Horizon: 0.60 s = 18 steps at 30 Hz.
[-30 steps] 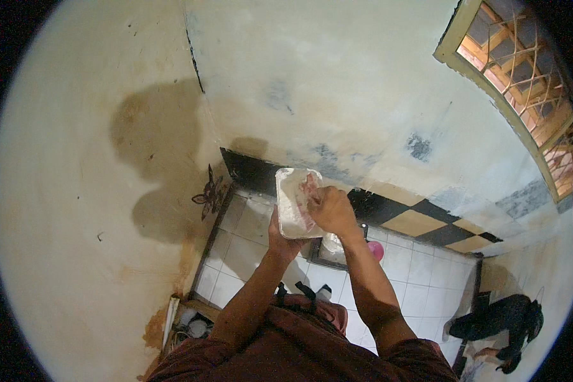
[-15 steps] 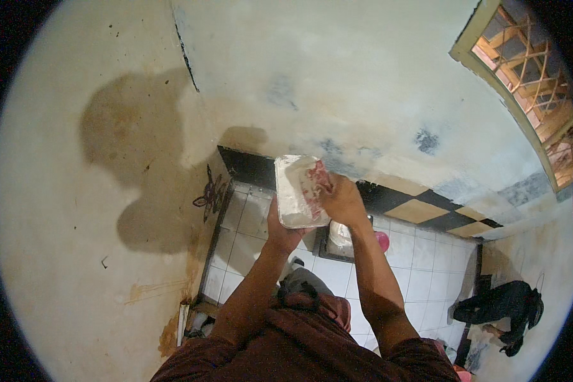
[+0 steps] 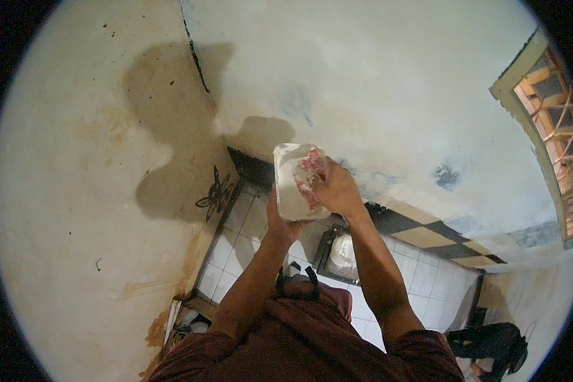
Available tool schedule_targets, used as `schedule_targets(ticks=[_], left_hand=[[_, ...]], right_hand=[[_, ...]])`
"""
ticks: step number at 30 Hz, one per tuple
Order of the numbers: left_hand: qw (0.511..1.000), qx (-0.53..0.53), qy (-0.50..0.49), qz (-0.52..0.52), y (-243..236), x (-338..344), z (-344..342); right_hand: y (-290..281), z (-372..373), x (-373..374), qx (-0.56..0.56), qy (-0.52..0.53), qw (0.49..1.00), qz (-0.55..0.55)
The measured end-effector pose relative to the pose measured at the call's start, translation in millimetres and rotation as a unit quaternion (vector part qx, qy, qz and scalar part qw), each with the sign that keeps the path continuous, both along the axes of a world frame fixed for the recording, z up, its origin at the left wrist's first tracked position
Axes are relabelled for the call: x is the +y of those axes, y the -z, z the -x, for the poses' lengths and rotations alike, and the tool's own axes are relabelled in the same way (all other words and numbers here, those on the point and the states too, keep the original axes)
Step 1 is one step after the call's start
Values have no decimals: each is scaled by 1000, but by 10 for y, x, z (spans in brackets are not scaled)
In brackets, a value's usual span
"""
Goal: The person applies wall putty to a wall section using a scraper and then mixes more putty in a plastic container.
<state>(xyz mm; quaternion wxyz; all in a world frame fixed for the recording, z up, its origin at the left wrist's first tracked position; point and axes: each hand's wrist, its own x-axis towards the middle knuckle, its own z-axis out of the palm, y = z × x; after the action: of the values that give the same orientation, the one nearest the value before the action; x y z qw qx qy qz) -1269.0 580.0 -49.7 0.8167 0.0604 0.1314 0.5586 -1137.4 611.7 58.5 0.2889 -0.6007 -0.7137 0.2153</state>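
In the middle of the view, my left hand [image 3: 282,216] grips a pale rectangular tub [image 3: 288,184] with rounded corners from below and along its left side. The tub is tilted so its pale face shows toward me. Over its right part lies a red-and-white streaked thing [image 3: 308,177], either smeared or crumpled; I cannot tell its kind. My right hand [image 3: 339,190] is closed at the tub's right side, its fingers against the streaked thing. The fingertips are partly hidden.
Ahead is a stained, patched wall [image 3: 375,83] above a band of black and tan tiles [image 3: 426,235]. Below, a white bag [image 3: 343,254] sits in a dark square frame on the white tiled floor [image 3: 420,270]. A latticed window [image 3: 551,114] is at right; dark clothing [image 3: 493,344] hangs lower right.
The tub and both hands have shifted slightly upward in the view. The right hand has moved a little up along the tub. The head view has turned, and a pink round thing is now hidden.
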Motion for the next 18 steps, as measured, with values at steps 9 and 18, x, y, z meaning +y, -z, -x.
schedule_targets(ticks=[9, 18], left_hand=[[999, 43, -9, -4, 7, 349, -160], [997, 14, 28, -72, -112, 652, -5]], right_hand=[[23, -87, 279, -31, 96, 995, 0], [-89, -43, 463, -54, 153, 986, 25]])
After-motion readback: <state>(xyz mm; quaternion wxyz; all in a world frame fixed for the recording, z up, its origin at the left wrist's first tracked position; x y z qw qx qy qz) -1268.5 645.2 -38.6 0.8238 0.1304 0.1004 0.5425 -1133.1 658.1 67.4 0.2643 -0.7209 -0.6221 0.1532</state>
